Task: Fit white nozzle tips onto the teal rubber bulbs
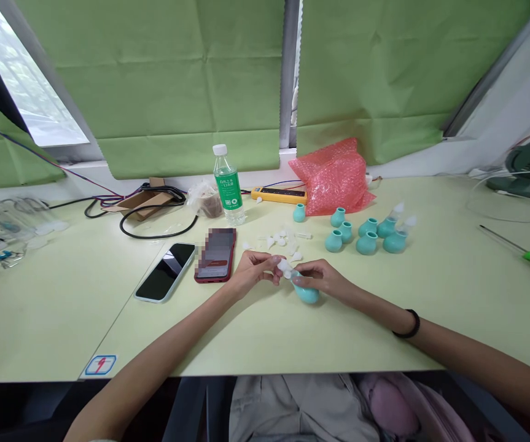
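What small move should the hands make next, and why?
Probably press the clear tip, pinched by the left hand, into the teal bulb held by the right hand: the tip sits right at the bulb's mouth.

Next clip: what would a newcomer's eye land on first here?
The left hand pinches a white tip at the teal bulb held by the right hand, mid-table. Behind them sit a cluster of teal bulbs and, nearer the window, a pink bubble-wrap bag.
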The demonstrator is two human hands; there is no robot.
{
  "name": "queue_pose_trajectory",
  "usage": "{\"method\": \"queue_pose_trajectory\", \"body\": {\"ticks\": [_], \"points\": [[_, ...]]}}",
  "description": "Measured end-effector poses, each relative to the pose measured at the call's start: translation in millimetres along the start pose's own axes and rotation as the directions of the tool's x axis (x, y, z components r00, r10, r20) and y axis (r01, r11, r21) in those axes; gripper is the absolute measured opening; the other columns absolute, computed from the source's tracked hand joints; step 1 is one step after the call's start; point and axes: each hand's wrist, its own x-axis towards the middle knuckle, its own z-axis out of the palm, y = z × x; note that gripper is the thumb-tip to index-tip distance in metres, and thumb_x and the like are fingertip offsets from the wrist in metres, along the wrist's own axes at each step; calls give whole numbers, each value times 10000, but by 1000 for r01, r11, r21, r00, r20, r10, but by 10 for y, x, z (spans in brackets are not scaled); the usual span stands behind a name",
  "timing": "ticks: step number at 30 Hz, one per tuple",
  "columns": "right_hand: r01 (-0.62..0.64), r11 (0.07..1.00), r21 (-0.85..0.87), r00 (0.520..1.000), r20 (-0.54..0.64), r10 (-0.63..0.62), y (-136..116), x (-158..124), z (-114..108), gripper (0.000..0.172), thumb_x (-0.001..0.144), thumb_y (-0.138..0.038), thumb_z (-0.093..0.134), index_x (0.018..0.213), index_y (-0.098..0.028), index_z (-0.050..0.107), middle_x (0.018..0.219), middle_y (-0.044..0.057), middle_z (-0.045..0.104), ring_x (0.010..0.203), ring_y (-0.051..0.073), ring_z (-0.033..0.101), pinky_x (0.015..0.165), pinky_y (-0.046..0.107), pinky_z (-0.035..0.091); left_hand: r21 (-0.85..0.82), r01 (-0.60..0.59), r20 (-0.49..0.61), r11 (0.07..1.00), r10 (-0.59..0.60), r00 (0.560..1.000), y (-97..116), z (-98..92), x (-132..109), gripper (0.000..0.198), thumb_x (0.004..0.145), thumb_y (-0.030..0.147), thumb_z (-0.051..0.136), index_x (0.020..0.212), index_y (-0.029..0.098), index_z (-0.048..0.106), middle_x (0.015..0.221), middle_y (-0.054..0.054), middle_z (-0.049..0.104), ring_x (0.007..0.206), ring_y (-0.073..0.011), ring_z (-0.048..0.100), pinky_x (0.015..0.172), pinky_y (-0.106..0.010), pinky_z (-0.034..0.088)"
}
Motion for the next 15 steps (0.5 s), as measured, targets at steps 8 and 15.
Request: {"method": "queue_pose_trajectory", "body": {"ticks": [8, 15], "points": [[8, 1000, -16, 996, -90, -9, 48, -8, 60, 326, 654, -439, 532, 729, -133, 616, 666, 22, 549, 634, 134, 470, 558, 231, 378, 185, -12, 48, 983, 3, 999, 31, 57, -21, 311, 596, 265, 634, 856, 96, 609, 768, -64, 579, 668, -131, 519, 605, -259, 442], [43, 999, -4, 995, -94, -43, 39, -11, 74, 284, 636, -402, 565, 715, -133, 610, 645, 1, 521, 585, 101, 433, 506, 207, 338, 247, -82, 108, 965, 56, 993, 79, 78, -33, 304, 627, 321, 597, 836, 102, 620, 836, -76, 570, 699, -125, 499, 590, -235, 419]]}}
